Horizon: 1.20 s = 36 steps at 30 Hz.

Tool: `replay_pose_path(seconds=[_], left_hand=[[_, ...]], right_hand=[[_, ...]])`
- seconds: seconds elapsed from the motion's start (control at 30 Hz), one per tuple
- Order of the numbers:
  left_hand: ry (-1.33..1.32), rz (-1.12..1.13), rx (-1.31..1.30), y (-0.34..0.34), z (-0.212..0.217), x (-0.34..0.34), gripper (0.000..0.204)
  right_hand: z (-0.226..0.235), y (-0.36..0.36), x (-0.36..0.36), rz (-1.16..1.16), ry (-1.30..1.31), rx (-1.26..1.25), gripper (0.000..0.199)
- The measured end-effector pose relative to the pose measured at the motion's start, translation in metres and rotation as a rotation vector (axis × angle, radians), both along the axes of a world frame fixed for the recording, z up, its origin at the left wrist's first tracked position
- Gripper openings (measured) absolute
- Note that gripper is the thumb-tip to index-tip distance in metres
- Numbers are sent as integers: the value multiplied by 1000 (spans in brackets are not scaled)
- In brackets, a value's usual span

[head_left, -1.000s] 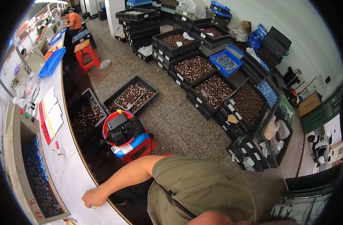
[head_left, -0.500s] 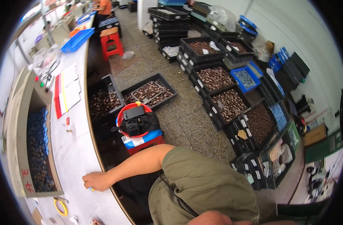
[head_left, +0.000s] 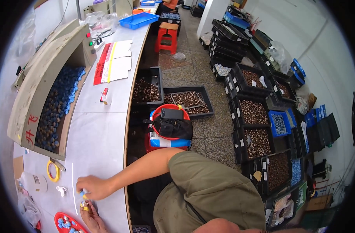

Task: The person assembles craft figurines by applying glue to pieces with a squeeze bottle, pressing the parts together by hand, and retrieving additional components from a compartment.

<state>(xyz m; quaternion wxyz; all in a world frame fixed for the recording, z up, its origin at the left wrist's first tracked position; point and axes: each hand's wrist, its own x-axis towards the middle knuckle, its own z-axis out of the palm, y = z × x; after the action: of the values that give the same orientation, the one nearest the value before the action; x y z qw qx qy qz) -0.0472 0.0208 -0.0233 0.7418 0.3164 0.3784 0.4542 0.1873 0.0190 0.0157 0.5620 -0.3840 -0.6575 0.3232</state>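
My right hand (head_left: 95, 187) reaches over the white table from the right. Its fingers are pinched on a small light-blue piece (head_left: 83, 192), partly hidden by them. Just below, my left hand (head_left: 92, 218) comes in from the lower edge and holds a small yellow-and-white piece (head_left: 84, 206) between its fingers. The two hands are close together, with the pieces a short gap apart. Beside the left hand, a red tray (head_left: 60, 214) holds several small blue and white rounded pieces. A thin white strip (head_left: 73, 182) lies on the table left of my right hand.
A beige open-fronted box (head_left: 24, 112) full of blue and brown rounded pieces stands at the left. Nearby are a yellow tape roll (head_left: 53, 171) and a white tub (head_left: 33, 182). A red bucket (head_left: 170, 136) and stacked black crates (head_left: 239, 153) stand beyond the table's edge.
The view has swung, so the table and crates sit differently in it. My left hand and the red tray have come into view. My right hand is now beside the left hand.
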Motion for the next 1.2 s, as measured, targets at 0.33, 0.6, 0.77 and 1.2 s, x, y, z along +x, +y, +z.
replay_pose_path(seconds=[0.33, 0.6, 0.77, 1.2], left_hand=[[56, 241, 85, -12, 10, 20, 40], [1117, -120, 649, -12, 33, 10, 43], [-25, 374, -24, -12, 15, 9, 34], [-203, 222, -137, -19, 31, 30, 29]], right_hand=[[-22, 31, -71, 224, 183, -306, 22], [-37, 39, -75, 240, 215, -222, 20], [-41, 49, -79, 291, 174, -164, 22], [-13, 44, -32, 569, 227, -482, 23]])
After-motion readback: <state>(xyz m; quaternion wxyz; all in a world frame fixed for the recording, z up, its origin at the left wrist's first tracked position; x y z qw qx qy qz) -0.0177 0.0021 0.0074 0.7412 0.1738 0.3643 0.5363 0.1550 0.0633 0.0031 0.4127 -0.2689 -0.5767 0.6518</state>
